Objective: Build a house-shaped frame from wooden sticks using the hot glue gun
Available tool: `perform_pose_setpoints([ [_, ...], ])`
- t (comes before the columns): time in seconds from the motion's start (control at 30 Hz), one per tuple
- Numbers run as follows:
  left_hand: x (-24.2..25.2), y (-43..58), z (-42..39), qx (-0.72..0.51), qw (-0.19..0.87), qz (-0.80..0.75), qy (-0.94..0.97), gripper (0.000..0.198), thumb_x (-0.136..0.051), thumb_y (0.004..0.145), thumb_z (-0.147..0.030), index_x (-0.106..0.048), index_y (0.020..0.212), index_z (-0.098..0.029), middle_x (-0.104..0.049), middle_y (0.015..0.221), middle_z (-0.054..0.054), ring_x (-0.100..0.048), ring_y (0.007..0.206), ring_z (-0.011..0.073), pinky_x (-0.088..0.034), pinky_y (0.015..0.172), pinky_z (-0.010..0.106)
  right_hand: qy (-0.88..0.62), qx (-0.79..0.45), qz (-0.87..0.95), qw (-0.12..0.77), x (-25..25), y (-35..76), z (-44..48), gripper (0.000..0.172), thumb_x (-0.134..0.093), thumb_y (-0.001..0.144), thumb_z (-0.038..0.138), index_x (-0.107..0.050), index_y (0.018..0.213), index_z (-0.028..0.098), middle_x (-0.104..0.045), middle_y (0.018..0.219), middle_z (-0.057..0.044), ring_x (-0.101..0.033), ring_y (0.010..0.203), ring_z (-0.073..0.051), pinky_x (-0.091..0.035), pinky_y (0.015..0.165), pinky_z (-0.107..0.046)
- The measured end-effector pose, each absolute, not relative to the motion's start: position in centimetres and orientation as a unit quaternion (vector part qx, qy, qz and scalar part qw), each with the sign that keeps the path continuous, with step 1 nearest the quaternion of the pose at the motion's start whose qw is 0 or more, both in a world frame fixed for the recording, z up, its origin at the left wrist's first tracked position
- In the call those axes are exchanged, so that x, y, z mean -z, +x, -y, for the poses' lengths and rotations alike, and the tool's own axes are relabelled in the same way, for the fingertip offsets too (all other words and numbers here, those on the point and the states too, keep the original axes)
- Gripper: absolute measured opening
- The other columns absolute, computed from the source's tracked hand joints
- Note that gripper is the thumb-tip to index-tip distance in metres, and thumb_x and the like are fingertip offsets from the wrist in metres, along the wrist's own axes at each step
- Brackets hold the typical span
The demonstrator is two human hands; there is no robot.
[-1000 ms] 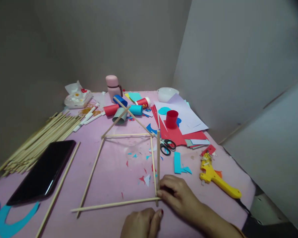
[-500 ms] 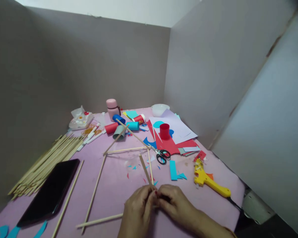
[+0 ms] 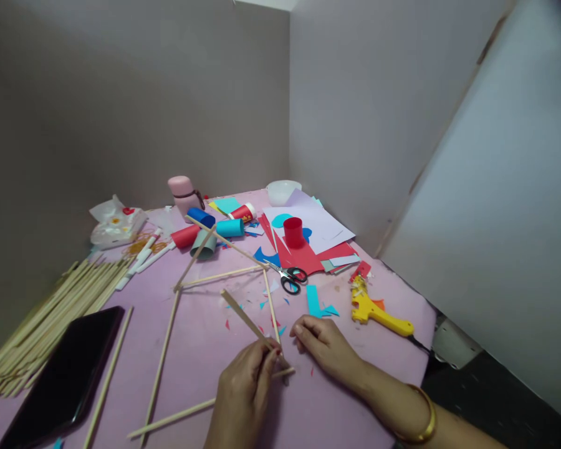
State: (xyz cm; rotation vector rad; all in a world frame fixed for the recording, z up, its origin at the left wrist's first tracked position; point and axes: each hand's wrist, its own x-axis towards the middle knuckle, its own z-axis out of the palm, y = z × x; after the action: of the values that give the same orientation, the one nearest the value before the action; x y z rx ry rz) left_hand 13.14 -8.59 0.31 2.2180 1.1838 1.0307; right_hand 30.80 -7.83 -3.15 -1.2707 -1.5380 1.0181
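My left hand (image 3: 243, 386) pinches a thin wooden stick (image 3: 240, 312) that slants up and away to the left, over the near right corner of a house-shaped outline of sticks. This stick frame (image 3: 163, 352) lies on the pink table, with crossed ends at its peak and at the near left. The bottom stick passes under my left hand, and its end shows just right of the fingers. My right hand (image 3: 325, 343) is apart from the sticks, fingers loosely curled together, with nothing visible in them. A gold bangle (image 3: 425, 418) circles the right wrist.
A yellow glue gun (image 3: 378, 312) lies at the right, its cord over the edge. Black-handled scissors (image 3: 292, 279) rest beyond the frame. On the left are a phone (image 3: 65, 374) and a bundle of sticks (image 3: 51, 312). Paper tubes, a pink flask (image 3: 184, 196) and coloured paper (image 3: 308, 255) stand farther back.
My right hand has come away from the left hand and the sticks, moving right. My left hand still pinches the stick, which leans farther left. The whole view has shifted toward the right.
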Motion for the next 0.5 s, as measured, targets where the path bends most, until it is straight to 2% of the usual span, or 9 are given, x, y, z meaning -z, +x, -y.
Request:
perform_pose_setpoints([
  [0.17, 0.5, 12.8, 8.8, -0.386, 0.231, -0.429, 0.783, 0.016, -0.044, 0.092, -0.025, -0.059, 0.087, -0.022, -0.069, 0.077, -0.002, -0.067, 0.07, 0.0111, -0.05, 0.065, 0.017, -0.492, -0.393, 0.658, 0.413, 2.7, 30.9, 8.1, 0.027, -0.047, 0.089, 0.032, -0.061, 0.073, 0.015, -0.056, 0.062, 0.001, -0.051, 0.06, -0.013, -0.04, 0.057, -0.023],
  [0.37, 0.9, 12.9, 9.0, -0.378, 0.23, -0.42, 0.792, 0.018, -0.044, 0.092, -0.025, -0.061, 0.087, -0.023, -0.071, 0.083, -0.001, -0.068, 0.078, 0.0127, -0.051, 0.07, 0.019, -0.486, -0.373, 0.686, 0.392, 2.2, 31.1, 8.2, 0.022, -0.048, 0.088, 0.026, -0.062, 0.074, 0.016, -0.057, 0.065, 0.001, -0.051, 0.062, -0.012, -0.04, 0.061, -0.023],
  [0.5, 1.2, 12.6, 9.0, -0.366, 0.22, -0.432, 0.794, 0.017, -0.047, 0.09, -0.028, -0.061, 0.1, -0.023, -0.072, 0.092, 0.002, -0.068, 0.085, 0.0148, -0.053, 0.074, 0.022, -0.488, -0.367, 0.691, 0.386, 2.3, 31.1, 8.2, 0.023, -0.047, 0.089, 0.026, -0.061, 0.074, 0.016, -0.057, 0.065, 0.001, -0.051, 0.062, -0.012, -0.041, 0.061, -0.023],
])
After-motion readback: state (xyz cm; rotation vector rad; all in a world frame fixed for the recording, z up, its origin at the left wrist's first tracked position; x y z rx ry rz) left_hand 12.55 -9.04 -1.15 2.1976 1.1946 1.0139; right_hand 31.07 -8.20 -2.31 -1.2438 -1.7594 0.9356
